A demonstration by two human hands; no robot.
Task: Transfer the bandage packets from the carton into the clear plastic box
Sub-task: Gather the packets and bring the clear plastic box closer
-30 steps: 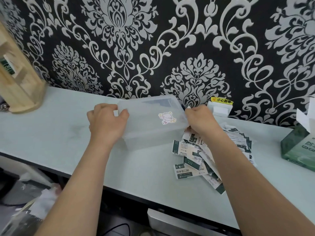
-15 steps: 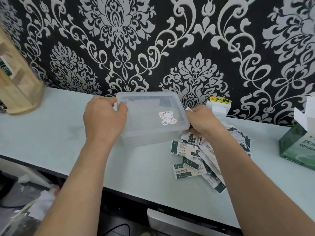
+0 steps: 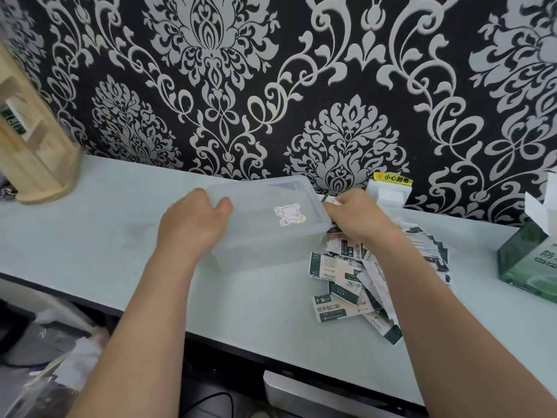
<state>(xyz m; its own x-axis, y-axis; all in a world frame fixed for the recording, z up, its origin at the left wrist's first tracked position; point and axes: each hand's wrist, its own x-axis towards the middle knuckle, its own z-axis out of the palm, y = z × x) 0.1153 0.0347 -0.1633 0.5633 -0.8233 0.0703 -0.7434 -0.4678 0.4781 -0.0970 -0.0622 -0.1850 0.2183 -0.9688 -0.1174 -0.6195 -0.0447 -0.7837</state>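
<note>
A clear plastic box [image 3: 265, 236] with a lid bearing a small cartoon sticker stands on the pale counter, near the wall. My left hand [image 3: 193, 227] grips the lid's left edge, thumb over the rim. My right hand [image 3: 357, 217] holds the lid's right edge, fingers curled at the corner. A loose heap of green-and-white bandage packets [image 3: 352, 282] lies on the counter just right of the box, partly under my right forearm. The green carton [image 3: 527, 260], flaps open, stands at the far right edge.
A wooden rack [image 3: 33, 146] stands at the counter's far left against the patterned wall. A white wall socket with a yellow warning label [image 3: 390, 190] sits behind my right hand. The counter's dark front edge [image 3: 241, 348] runs below my arms, with clutter underneath.
Both hands have stayed on the box's lid edges. The lid has shifted slightly; the right side looks raised a little off the box. The packets have not moved.
</note>
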